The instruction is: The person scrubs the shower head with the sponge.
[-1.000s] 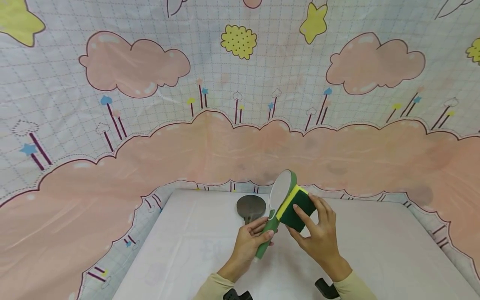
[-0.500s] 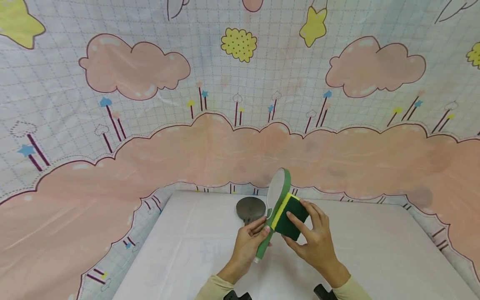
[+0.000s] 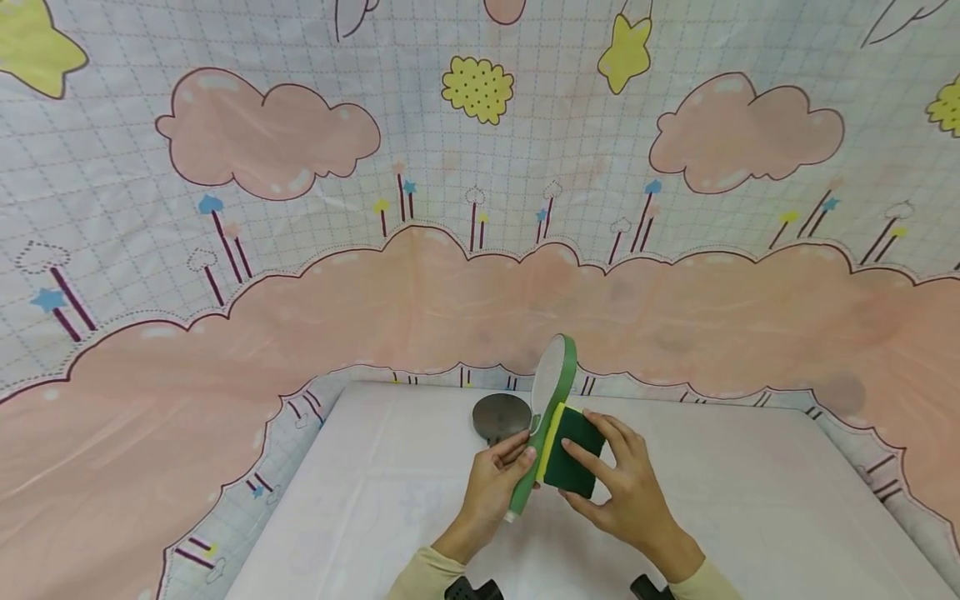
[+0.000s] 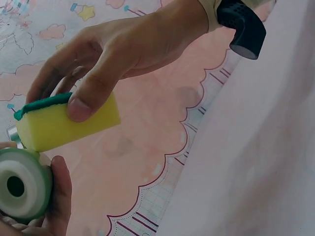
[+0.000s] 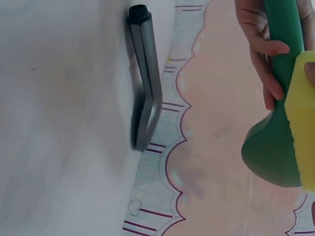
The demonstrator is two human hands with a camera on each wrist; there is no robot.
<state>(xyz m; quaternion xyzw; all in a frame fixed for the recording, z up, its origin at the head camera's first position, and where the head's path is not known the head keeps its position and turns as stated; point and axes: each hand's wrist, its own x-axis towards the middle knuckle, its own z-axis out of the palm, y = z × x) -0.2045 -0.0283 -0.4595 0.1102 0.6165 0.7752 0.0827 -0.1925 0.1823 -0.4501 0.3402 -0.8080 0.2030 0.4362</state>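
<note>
My left hand (image 3: 489,492) grips the handle of a green handheld shower head (image 3: 564,367) with a white face, held tilted above the table. In the left wrist view the round, hollow end of its handle (image 4: 37,194) shows. A sponge (image 3: 573,462), yellow with a dark green scouring layer, is pinched between the thumb and fingers of my right hand (image 3: 641,496). Its yellow side lies against the back of the shower head where handle and head meet, as the right wrist view shows the yellow sponge (image 5: 301,123) overlapping the green back (image 5: 268,152).
A dark grey shower head (image 3: 501,415) lies on the white table (image 3: 375,500) behind my left hand, its threaded end (image 5: 139,14) showing in the right wrist view. A patterned cloth (image 3: 300,325) with clouds and stars rises beyond the table's back edge.
My right hand has slid the sponge down and left along the shower head's back, from the head toward the handle. The shower head has shifted slightly left and stands more upright.
</note>
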